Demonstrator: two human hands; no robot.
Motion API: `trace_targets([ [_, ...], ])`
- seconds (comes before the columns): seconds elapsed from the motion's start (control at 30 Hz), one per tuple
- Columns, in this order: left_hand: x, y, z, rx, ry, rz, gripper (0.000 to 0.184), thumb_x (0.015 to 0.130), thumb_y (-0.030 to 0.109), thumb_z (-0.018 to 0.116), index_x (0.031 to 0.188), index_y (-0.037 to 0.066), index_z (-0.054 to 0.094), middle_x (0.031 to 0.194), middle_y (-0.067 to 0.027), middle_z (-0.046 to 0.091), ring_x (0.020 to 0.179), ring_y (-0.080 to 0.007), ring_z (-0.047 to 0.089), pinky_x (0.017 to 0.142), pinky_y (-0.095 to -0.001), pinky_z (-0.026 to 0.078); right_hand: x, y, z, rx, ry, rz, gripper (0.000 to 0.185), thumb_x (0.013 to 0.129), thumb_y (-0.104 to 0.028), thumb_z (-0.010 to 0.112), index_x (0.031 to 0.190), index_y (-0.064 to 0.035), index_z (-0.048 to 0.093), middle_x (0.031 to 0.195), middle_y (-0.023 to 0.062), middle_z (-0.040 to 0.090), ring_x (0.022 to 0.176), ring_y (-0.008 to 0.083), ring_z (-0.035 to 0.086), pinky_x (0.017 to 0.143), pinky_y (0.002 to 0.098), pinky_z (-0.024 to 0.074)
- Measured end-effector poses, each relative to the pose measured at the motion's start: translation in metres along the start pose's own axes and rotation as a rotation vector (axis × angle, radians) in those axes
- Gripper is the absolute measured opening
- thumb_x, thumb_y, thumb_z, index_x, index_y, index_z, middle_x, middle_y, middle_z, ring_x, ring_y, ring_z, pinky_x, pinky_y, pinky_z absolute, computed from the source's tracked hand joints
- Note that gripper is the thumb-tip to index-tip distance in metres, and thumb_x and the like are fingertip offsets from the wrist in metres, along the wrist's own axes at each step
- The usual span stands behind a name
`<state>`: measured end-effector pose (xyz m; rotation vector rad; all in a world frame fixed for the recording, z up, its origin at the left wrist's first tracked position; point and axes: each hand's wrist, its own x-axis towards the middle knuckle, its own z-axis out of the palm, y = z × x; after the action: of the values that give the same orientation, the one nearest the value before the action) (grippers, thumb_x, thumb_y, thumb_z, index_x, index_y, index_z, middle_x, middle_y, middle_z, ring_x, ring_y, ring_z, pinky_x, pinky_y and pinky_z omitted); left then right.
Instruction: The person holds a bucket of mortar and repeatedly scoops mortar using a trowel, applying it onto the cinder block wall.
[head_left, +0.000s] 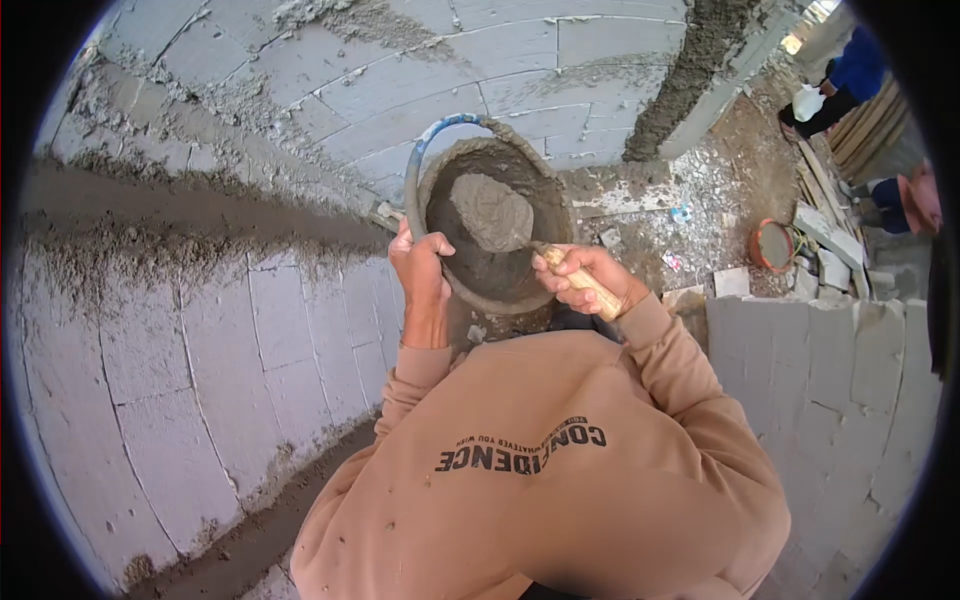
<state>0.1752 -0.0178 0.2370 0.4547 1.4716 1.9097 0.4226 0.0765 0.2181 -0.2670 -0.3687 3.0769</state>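
Observation:
A round bucket [463,277] smeared with grey mortar hangs in front of my chest, its blue handle [440,125] raised at the upper left. My left hand [420,265] grips the bucket's left rim, thumb over the edge. In my right hand [585,278] is the light wooden handle of a trowel [590,290]. The trowel's blade reaches into the bucket and is hidden under or coated by a lump of wet mortar [492,212]. My right fingers are wrapped round the handle near the bucket's right rim.
Block walls stand ahead [520,65], at left [160,400] and at lower right [800,370]. A mortar band [200,210] runs along the left wall. Rubble, planks and an orange bucket [757,246] lie at right, near two other people [855,70] [915,200].

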Motion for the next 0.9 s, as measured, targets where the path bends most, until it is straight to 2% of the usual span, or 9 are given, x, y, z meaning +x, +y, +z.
trace_targets([
  [0.13, 0.017, 0.007, 0.033, 0.039, 0.033, 0.0, 0.064, 0.055, -0.009, 0.051, 0.12, -0.013, 0.057, 0.1, -0.0057, 0.06, 0.083, -0.015, 0.056, 0.072, -0.0231, 0.044, -0.028, -0.081, 0.05, -0.013, -0.127, -0.22, 0.032, 0.081, -0.009, 0.049, 0.111, 0.0, 0.045, 0.083, 0.0105, 0.049, 0.045, 0.0125, 0.045, 0.032, 0.0269, 0.0414],
  [0.2, 0.027, 0.007, 0.051, -0.02, 0.036, -0.002, 0.067, 0.053, -0.008, 0.05, 0.119, -0.012, 0.058, 0.102, -0.0096, 0.063, 0.086, -0.0193, 0.058, 0.073, -0.0255, 0.046, -0.042, -0.134, 0.084, -0.132, -0.224, -0.38, 0.035, 0.079, -0.009, 0.05, 0.113, -0.0014, 0.045, 0.086, 0.0106, 0.049, 0.048, 0.0141, 0.047, 0.035, 0.0298, 0.044],
  [0.43, 0.055, -0.007, 0.082, 0.035, 0.204, 0.092, 0.052, 0.052, -0.005, 0.052, 0.103, -0.011, 0.06, 0.097, -0.0103, 0.061, 0.082, -0.0233, 0.057, 0.071, -0.0303, 0.045, -0.105, -0.309, 0.268, -0.76, -0.205, -1.433, 0.031, 0.091, 0.001, 0.051, 0.114, -0.0091, 0.034, 0.095, 0.0084, 0.048, 0.07, 0.0168, 0.059, 0.061, 0.0345, 0.0569],
  [0.57, 0.074, -0.032, 0.084, 0.093, 0.295, 0.137, 0.054, 0.053, -0.004, 0.053, 0.106, -0.01, 0.061, 0.084, -0.0037, 0.057, 0.072, -0.018, 0.054, 0.068, -0.0292, 0.044, -0.137, -0.407, 0.353, -1.037, 0.02, -2.185, 0.031, 0.094, 0.0, 0.052, 0.114, -0.006, 0.029, 0.095, 0.0095, 0.05, 0.072, 0.0178, 0.062, 0.065, 0.0361, 0.059],
  [0.67, 0.087, -0.048, 0.067, 0.384, 0.433, -0.155, 0.013, 0.067, 0.013, 0.065, 0.075, 0.007, 0.057, 0.057, -0.0133, 0.05, 0.041, -0.0352, 0.044, 0.041, -0.0489, 0.037, -0.167, -0.473, 0.4, -1.079, 0.351, -2.689, 0.035, 0.094, -0.005, 0.056, 0.113, -0.0014, 0.027, 0.086, 0.0147, 0.059, 0.064, 0.0209, 0.066, 0.06, 0.0332, 0.0589],
  [0.73, 0.089, -0.055, 0.066, 0.252, 0.424, -0.102, 0.013, 0.078, 0.017, 0.061, 0.068, 0.009, 0.057, 0.057, -0.0125, 0.053, 0.042, -0.0284, 0.043, 0.042, -0.0451, 0.036, -0.189, -0.527, 0.422, -1.097, 0.776, -3.145, 0.043, 0.091, -0.007, 0.058, 0.118, 0.0038, 0.025, 0.089, 0.0215, 0.058, 0.075, 0.0321, 0.066, 0.066, 0.043, 0.0559],
  [0.8, 0.084, -0.055, 0.071, 0.111, 0.39, -0.073, 0.02, 0.082, 0.017, 0.058, 0.064, 0.009, 0.057, 0.055, -0.01, 0.053, 0.043, -0.0241, 0.044, 0.043, -0.0425, 0.037, -0.202, -0.553, 0.444, -1.024, 0.98, -3.398, 0.043, 0.089, -0.006, 0.057, 0.118, 0.0051, 0.027, 0.098, 0.0259, 0.053, 0.085, 0.0402, 0.064, 0.073, 0.0507, 0.0525],
  [0.83, 0.119, -0.103, 0.032, 0.233, 0.311, 0.183, 0.027, 0.089, 0.019, 0.054, 0.066, 0.008, 0.059, 0.052, -0.0053, 0.054, 0.045, -0.0196, 0.046, 0.047, -0.0388, 0.04, -0.205, -0.566, 0.451, -1.007, 1.039, -3.403, 0.043, 0.089, -0.006, 0.057, 0.118, 0.0054, 0.028, 0.101, 0.0267, 0.052, 0.087, 0.0416, 0.063, 0.075, 0.0517, 0.0523],
  [0.9, 0.114, -0.099, 0.043, 0.337, 0.41, 0.19, 0.027, 0.09, 0.019, 0.055, 0.065, 0.008, 0.059, 0.052, -0.0036, 0.055, 0.046, -0.0188, 0.045, 0.049, -0.0367, 0.04, -0.205, -0.593, 0.463, -0.976, 1.162, -3.401, 0.042, 0.088, -0.007, 0.057, 0.118, 0.0059, 0.03, 0.106, 0.0284, 0.05, 0.091, 0.0445, 0.062, 0.078, 0.0537, 0.052],
])
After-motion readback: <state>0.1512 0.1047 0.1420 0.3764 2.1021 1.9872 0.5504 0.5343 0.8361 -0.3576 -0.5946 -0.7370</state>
